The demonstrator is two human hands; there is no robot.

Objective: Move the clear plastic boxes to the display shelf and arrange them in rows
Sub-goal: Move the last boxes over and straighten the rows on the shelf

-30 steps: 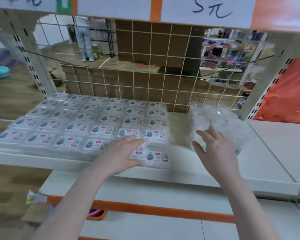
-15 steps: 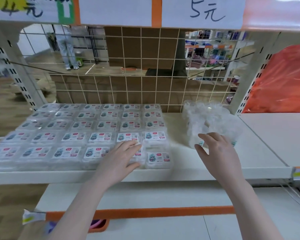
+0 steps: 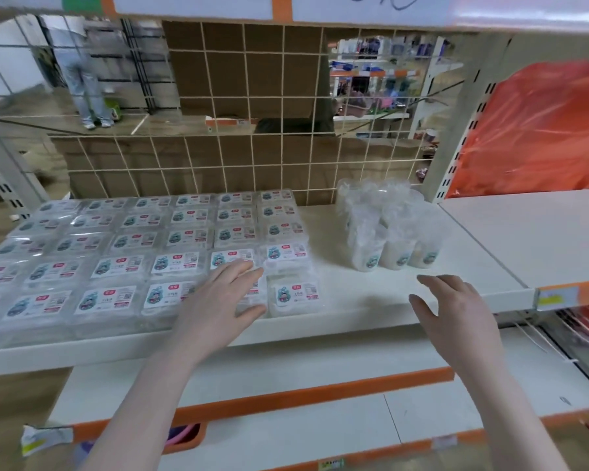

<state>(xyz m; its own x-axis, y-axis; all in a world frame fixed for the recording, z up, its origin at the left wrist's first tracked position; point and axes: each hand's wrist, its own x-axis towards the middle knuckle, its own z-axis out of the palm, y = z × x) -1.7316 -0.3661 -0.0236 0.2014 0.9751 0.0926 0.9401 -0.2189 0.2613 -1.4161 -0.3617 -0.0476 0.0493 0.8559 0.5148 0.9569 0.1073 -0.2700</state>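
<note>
Several clear plastic boxes [image 3: 140, 239] with white labels lie in rows on the white display shelf [image 3: 361, 294], filling its left and middle. My left hand [image 3: 218, 300] rests flat, fingers straight, on a box in the front row, just left of the front-right box [image 3: 295, 295]. My right hand [image 3: 456, 311] hovers over the shelf's front edge with fingers spread, holding nothing. It is a little in front of a clear plastic bag [image 3: 388, 226] of clear containers standing at the shelf's right.
A wire grid [image 3: 252, 130] backs the shelf, with cardboard behind it. An upper shelf with price signs [image 3: 286, 8] hangs overhead. A neighbouring white shelf [image 3: 531, 232] lies to the right under an orange sheet [image 3: 541, 130]. Lower shelves with orange trim [image 3: 286, 399] project below. A person stands far left.
My right hand has drawn back from the clear bag toward the shelf's front edge. My left hand stays on the front-row box. The view has shifted slightly.
</note>
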